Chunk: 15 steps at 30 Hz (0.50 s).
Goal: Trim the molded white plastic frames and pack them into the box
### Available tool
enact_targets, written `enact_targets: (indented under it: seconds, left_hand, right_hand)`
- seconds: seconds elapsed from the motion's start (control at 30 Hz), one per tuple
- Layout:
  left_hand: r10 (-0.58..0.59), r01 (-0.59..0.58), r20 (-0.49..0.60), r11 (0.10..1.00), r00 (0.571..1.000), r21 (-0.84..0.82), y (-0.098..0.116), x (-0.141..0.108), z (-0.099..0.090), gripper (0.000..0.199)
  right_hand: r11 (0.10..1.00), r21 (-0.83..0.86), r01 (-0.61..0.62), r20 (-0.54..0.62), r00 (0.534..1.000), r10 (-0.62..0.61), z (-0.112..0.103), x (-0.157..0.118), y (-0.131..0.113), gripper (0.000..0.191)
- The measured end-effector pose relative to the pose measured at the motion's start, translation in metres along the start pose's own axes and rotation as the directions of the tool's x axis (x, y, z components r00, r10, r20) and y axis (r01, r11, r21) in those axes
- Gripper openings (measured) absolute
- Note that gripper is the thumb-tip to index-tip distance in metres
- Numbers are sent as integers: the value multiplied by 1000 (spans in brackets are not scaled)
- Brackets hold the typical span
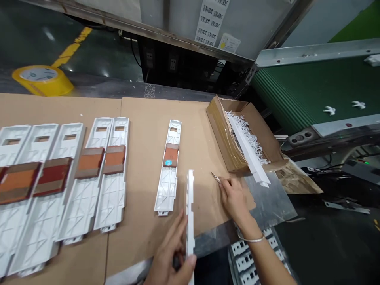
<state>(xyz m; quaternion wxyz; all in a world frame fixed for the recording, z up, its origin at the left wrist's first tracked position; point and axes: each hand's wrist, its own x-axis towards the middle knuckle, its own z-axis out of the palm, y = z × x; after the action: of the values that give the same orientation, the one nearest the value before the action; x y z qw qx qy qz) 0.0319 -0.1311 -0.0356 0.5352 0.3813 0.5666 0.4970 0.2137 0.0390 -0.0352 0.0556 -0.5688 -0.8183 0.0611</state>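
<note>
Near the bottom centre, my left hand is closed around a long white plastic part held on its edge. My right hand, with a bracelet at the wrist, pinches a small pointed metal tool just over the cardboard. Beyond my left hand lies a white strip part with an orange-brown wrapped block and a blue round sticker on it. More white strip parts lie side by side at the left, with orange or dark red wrapped blocks across them.
An open cardboard box holds small white pieces and a long white strip. Yellow tape sits at the far left edge. A green conveyor with small white pieces is at the right; stacked white parts are below.
</note>
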Motion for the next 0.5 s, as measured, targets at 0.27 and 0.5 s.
enact_targets:
  seconds: [0.27,0.5]
  left_hand:
    - [-267,388,282,644,922,-659,35,10,-19,57]
    - [-254,509,459,609,851,-608,42,2,10,54]
  right_hand:
    - [858,477,-191,42,980,195,-27,-78,-34,47]
    - [-239,846,-477,496,868,25,-47,-220,-120,62]
